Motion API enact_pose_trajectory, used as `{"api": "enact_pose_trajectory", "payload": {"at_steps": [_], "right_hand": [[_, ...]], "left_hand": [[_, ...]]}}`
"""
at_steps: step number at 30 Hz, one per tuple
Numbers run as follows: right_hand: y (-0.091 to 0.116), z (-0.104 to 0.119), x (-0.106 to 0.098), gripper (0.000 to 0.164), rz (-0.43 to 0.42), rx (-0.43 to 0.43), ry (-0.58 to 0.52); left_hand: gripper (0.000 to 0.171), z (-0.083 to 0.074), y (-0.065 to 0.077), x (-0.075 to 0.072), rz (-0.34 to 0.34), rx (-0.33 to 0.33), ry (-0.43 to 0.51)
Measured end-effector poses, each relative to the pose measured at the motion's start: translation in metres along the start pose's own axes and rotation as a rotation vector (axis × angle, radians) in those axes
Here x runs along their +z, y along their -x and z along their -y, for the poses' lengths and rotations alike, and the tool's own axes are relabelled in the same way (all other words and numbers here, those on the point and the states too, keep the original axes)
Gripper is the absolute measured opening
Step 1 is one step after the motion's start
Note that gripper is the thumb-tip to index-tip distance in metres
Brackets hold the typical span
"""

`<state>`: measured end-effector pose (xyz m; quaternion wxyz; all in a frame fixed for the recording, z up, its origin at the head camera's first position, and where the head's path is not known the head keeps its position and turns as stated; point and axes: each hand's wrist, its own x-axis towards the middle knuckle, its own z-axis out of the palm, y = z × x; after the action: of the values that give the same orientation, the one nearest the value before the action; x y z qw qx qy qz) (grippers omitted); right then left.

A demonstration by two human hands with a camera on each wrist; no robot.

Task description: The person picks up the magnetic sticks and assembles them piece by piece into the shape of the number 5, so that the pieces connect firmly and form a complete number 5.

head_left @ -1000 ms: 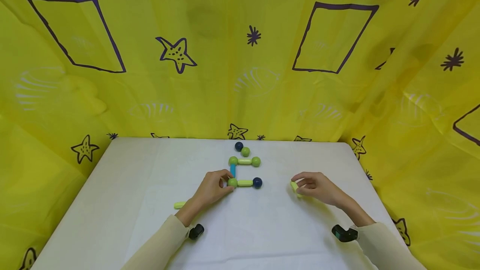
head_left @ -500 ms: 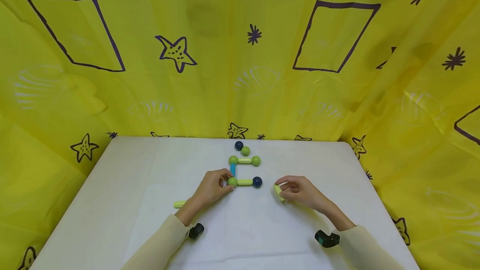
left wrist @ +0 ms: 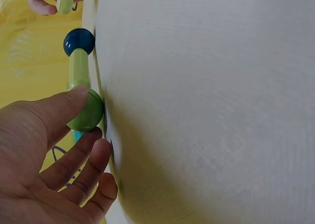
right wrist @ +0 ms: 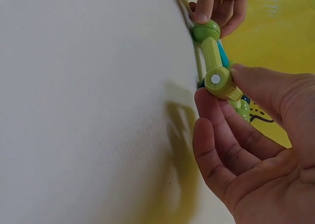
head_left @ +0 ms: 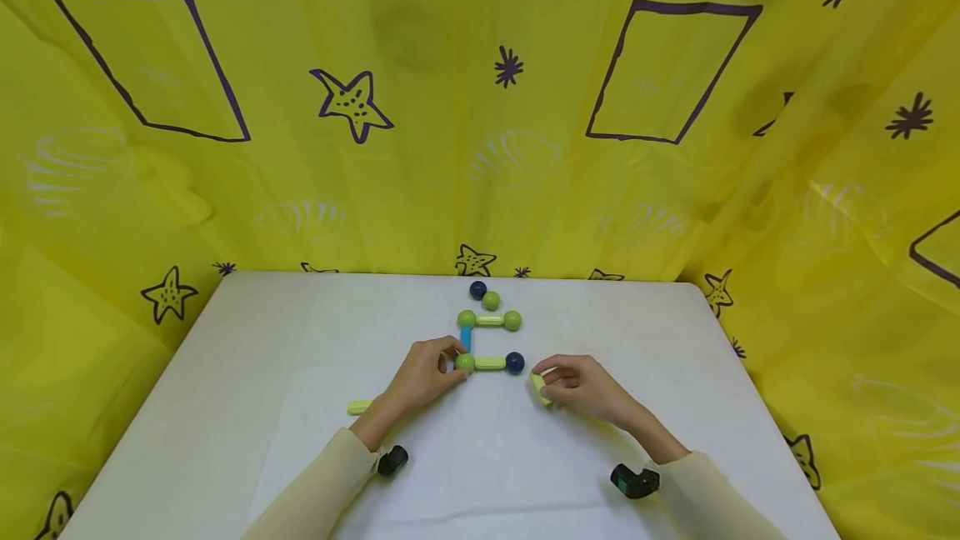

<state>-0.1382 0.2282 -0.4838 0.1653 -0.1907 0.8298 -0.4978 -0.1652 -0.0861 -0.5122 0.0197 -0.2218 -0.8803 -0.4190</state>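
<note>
On the white table lies a C-shaped build of balls and rods. Its near left corner is a green ball [left wrist: 87, 111], which my left hand [head_left: 426, 375] pinches between thumb and fingers. From that ball a yellow-green rod [head_left: 491, 363] runs right to a dark blue ball [head_left: 514, 363], and a blue rod [head_left: 467, 338] runs back to another green ball [head_left: 467, 319]. A second yellow-green rod joins that one to a green ball [head_left: 512, 321]. My right hand [head_left: 585, 387] pinches a loose yellow-green rod [right wrist: 219, 82], tilted, a short way right of the dark blue ball.
Behind the build, a dark blue ball [head_left: 477, 290] and a green ball [head_left: 491, 301] sit side by side. Another yellow-green rod [head_left: 359, 407] lies by my left wrist, partly covered by it. A yellow patterned curtain [head_left: 420, 190] encloses the table [head_left: 225, 407] at the back and sides.
My right hand has moved left with the yellow-green rod, from well right of the build to close beside the dark blue ball. The left hand has stayed on the green ball.
</note>
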Motion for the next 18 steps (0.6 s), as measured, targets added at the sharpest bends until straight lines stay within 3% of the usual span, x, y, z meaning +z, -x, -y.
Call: {"api": "enact_pose_trajectory", "payload": {"at_steps": [18], "right_hand": [[-0.013,-0.001,0.028,0.026,-0.080,0.021,0.009]], "left_hand": [[0.025,0.001,0.000,0.000,-0.001,0.008,0.001]]}}
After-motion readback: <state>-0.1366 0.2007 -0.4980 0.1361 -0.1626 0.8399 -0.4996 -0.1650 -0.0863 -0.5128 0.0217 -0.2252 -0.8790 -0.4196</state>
